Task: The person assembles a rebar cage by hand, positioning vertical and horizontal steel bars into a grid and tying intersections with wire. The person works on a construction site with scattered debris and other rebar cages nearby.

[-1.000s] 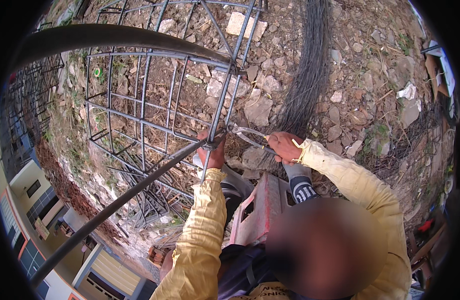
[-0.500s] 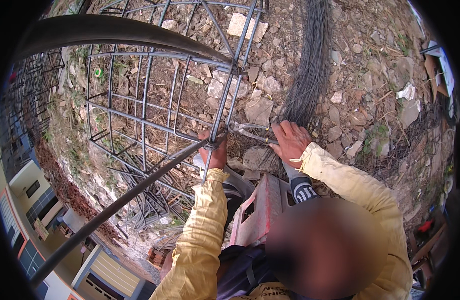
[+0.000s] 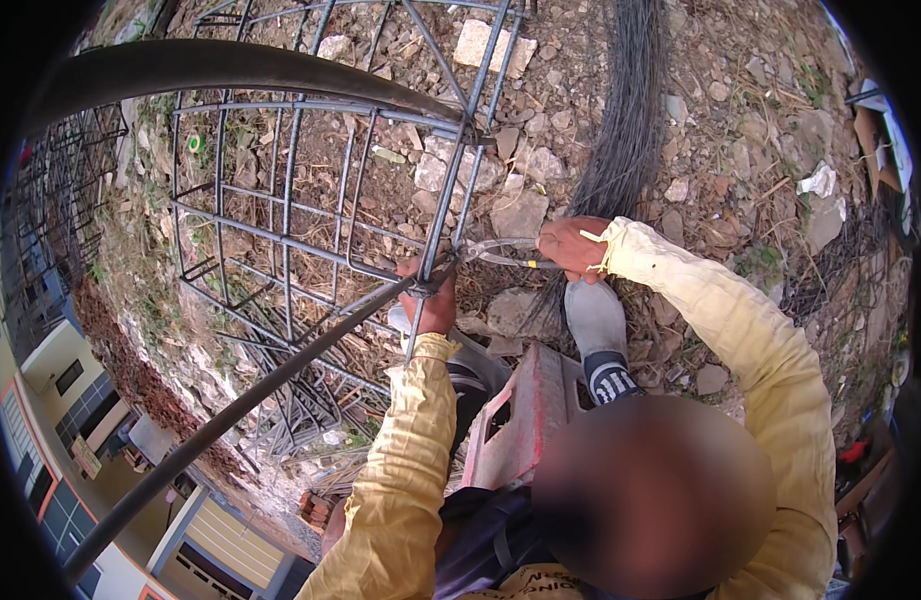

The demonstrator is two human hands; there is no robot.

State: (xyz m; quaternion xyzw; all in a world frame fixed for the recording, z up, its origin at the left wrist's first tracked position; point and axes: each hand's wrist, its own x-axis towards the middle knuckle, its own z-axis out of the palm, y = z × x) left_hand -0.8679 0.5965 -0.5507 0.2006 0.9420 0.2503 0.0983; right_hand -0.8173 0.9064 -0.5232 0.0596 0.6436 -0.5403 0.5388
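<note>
My right hand [image 3: 572, 248] is closed round the handles of a pair of pincers [image 3: 502, 248]. Their jaws sit at a corner of a rebar cage [image 3: 288, 240], where bars cross. My left hand [image 3: 436, 308] wraps the bars at that same corner, just below and left of the jaws; part of its fingers is hidden behind the steel. Whether a tie wire lies in the jaws is too small to tell. Beyond my right hand lies a long bundle of thin dark wire [image 3: 628, 120] on the ground.
Between my legs is a worn red-and-white plastic stool [image 3: 520, 415]. A dark bar [image 3: 230, 425] slants from the lower left to the cage corner, and a thick dark curved bar [image 3: 230, 75] crosses above. Stones and a pale block [image 3: 494, 48] litter the ground.
My right hand has turned over at the wrist and risen slightly, its forearm swinging up and outward. The pincers' jaws stay at the corner. My left hand has barely moved.
</note>
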